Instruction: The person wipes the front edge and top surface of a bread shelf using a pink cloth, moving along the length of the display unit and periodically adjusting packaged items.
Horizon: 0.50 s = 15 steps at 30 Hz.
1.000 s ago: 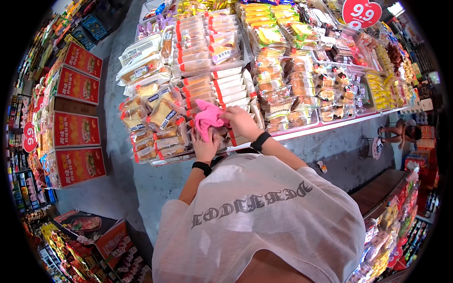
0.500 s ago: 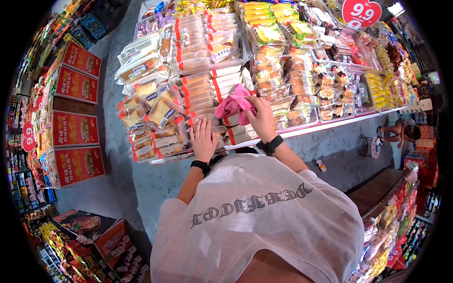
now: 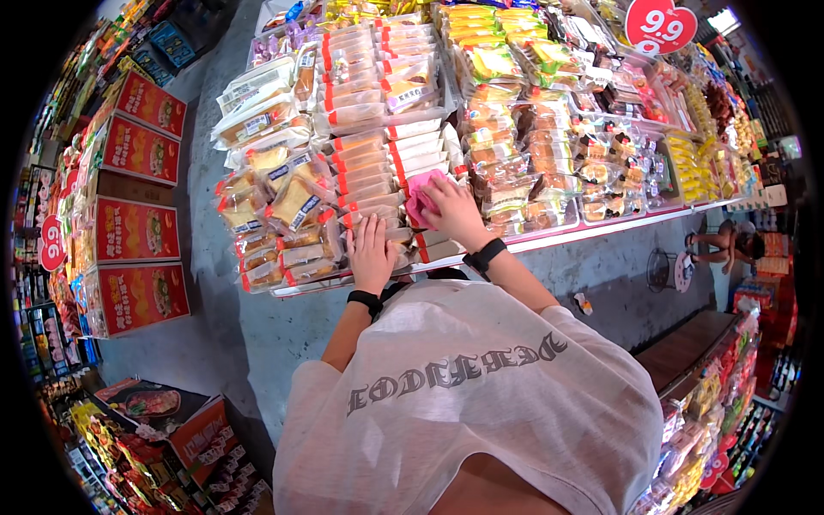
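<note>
My right hand (image 3: 453,213) is closed on a bunched pink cloth (image 3: 422,196), pressed down on a row of white packets with red ends (image 3: 421,154). To its left, my left hand (image 3: 371,251) lies with fingers stretched out on a neighbouring row of clear-wrapped pastries (image 3: 365,172), also edged in red. Beyond that hand, wrapped bread slices (image 3: 298,202) lie in a loose heap at the near left corner of the display. The packets right under the cloth and my palms are hidden.
Clear trays of packaged cakes (image 3: 549,154) fill the display's right side, with a white front edge (image 3: 618,223). Red cartons (image 3: 137,232) are stacked across the aisle at left. A dark wooden shelf (image 3: 687,352) stands behind at right. A person (image 3: 730,245) is at far right, beside a stool.
My right hand has brought the pink cloth down and slightly toward me, from above the packets onto them. My left hand has stayed in place.
</note>
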Motion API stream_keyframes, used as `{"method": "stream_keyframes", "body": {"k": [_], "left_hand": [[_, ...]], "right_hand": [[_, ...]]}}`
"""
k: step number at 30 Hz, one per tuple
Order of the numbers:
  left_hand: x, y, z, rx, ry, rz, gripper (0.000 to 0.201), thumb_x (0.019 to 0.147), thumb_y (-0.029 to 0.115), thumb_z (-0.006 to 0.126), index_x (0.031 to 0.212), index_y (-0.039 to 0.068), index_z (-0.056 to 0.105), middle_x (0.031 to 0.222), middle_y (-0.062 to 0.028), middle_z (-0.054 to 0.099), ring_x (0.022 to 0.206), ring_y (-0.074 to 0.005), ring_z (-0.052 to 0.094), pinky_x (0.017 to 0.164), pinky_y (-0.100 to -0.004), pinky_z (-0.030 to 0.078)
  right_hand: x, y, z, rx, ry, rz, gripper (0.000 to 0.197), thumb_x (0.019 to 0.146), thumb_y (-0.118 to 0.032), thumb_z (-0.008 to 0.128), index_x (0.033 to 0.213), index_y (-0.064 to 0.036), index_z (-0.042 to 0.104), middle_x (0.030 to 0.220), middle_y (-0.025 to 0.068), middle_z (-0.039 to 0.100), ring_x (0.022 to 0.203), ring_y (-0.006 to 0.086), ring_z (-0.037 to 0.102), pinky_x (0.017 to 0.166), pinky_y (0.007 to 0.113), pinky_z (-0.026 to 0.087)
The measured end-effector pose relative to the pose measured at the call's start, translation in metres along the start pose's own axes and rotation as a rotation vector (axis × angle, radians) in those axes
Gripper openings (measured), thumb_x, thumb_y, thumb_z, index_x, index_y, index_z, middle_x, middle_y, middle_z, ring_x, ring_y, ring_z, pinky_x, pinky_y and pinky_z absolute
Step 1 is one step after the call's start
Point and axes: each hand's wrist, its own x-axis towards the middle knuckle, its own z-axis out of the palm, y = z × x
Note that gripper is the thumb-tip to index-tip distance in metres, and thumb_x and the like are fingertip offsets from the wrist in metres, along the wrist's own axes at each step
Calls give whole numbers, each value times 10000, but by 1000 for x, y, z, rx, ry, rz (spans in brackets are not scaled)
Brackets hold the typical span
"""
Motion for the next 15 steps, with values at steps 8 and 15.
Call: {"method": "stream_keyframes", "body": {"k": [8, 15], "left_hand": [[-1, -1, -1, -11, -5, -21, 466, 858, 222, 554, 1301, 79, 537, 1407, -102, 487, 1345, -248, 401, 1143, -512, 207], [-4, -4, 1, -9, -94, -34, 473, 852, 300, 563, 1276, 89, 559, 1269, -138, 571, 1261, -338, 454, 1109, -539, 250]], "right_hand": [[5, -9, 4, 91, -189, 21, 575, 756, -164, 710, 1310, -194, 554, 1397, 123, 477, 1191, 406, 512, 979, 456, 444], [26, -71, 21, 232, -42, -532, 442, 765, -104, 649, 1197, -192, 639, 1363, 104, 508, 1197, 314, 522, 975, 443, 435]]}}
